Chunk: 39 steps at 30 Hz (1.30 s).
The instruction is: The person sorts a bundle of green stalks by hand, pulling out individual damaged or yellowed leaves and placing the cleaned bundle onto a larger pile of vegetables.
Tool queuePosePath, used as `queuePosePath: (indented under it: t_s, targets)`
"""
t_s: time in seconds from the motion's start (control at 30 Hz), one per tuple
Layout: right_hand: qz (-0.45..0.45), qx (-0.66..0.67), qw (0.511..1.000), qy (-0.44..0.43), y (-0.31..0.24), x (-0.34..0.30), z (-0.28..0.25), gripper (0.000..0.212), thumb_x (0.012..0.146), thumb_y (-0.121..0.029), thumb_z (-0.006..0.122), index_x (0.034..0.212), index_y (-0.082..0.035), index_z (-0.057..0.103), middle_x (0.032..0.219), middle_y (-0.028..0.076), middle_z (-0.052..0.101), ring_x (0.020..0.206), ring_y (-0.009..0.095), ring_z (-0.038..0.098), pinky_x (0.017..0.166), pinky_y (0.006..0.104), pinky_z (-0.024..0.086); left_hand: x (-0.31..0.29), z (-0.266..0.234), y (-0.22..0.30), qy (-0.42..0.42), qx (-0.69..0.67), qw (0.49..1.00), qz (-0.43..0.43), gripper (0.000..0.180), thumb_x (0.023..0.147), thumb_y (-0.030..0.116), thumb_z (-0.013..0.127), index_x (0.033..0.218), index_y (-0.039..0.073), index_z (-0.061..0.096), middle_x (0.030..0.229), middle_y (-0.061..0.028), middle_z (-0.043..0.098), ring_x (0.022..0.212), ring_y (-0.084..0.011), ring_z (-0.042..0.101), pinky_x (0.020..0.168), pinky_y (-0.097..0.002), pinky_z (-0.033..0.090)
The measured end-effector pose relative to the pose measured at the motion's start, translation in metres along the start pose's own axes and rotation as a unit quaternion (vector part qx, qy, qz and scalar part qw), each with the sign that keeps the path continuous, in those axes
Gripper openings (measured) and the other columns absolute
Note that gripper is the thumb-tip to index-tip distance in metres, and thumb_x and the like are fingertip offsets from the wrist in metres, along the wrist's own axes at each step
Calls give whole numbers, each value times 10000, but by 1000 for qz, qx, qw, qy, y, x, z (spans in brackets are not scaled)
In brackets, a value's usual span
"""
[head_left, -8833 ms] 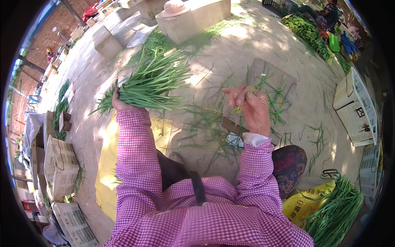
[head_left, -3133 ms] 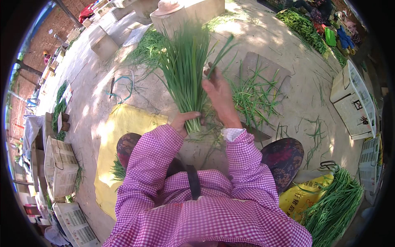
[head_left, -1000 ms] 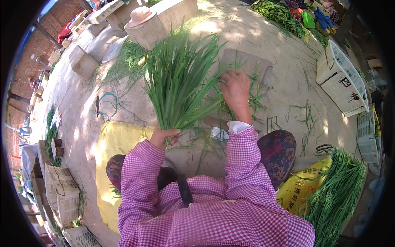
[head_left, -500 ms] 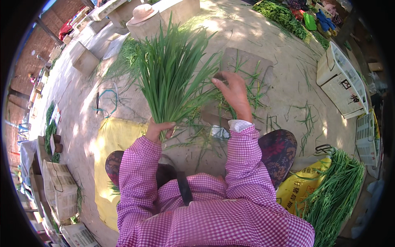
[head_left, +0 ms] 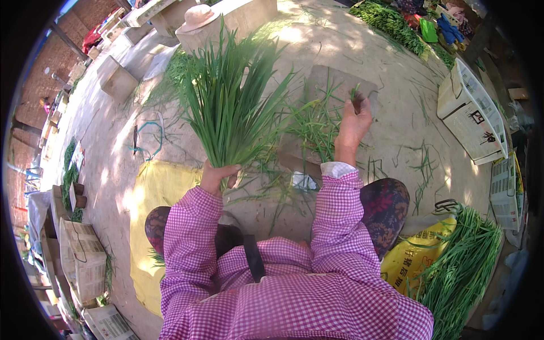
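Observation:
My left hand (head_left: 222, 175) is closed round the lower ends of a large bunch of garlic chives (head_left: 229, 107), whose long flat leaves fan upward and away from me. To its right, my right hand (head_left: 356, 122) is raised over a flat grey-brown slab (head_left: 351, 79). Its fingers are curled together, and a short bit of green leaf (head_left: 355, 89) sticks out at their tips. Loose chive leaves (head_left: 314, 122) lie scattered across the slab and on the ground in front of me.
A yellow sack (head_left: 161, 187) lies flat at my left. On my right, a heap of chives (head_left: 464, 260) rests on another yellow sack (head_left: 422, 246). White plastic crates (head_left: 470, 122) stand at the right, more crates (head_left: 85, 260) at the left. A pink hat (head_left: 199, 18) sits on a stone block.
My right hand has moved right, away from the bunch and over the slab, with a bit of leaf at its fingertips. The bunch in my left hand has tilted slightly left.

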State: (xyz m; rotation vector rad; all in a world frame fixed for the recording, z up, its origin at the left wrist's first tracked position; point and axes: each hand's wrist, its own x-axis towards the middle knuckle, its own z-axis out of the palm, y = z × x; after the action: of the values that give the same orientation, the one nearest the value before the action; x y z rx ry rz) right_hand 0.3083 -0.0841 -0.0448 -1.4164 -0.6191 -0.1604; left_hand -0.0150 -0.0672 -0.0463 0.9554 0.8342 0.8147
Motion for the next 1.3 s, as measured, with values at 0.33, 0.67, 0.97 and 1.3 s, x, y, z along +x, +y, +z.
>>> queuePosePath:
  t_s: [0.33,0.67,0.97,1.3]
  targets:
    - [97,-4,925,-366,-51,-11,-4,278,873,-225,595,1121,-101,610,689,96,627,510,183,569,529,361,456,4,2,1,26,7,1000,8,306,677,-21,656,963,-35,549,694,-88,569,418,-161,483,337,-262,332]
    - [50,-47,959,-274,-18,-35,20,240,858,-261,611,1009,-76,638,679,128,626,541,246,602,537,373,454,5,-3,-2,-3,-48,998,-38,324,677,-29,648,986,-44,552,684,-97,576,404,-163,472,336,-258,330]
    - [-135,-156,960,-190,-10,-9,4,252,836,-248,626,989,-51,660,904,116,660,827,262,594,734,415,464,-2,0,2,-64,-23,995,-75,387,651,-54,669,1020,-36,551,734,-108,591,429,-164,499,337,-263,361]
    - [98,29,933,-346,0,-21,8,246,816,-229,671,842,15,652,761,108,635,708,193,567,686,335,433,-5,-1,5,-105,-10,992,-76,463,649,-70,672,1089,-53,529,768,-118,599,429,-172,510,327,-260,370]
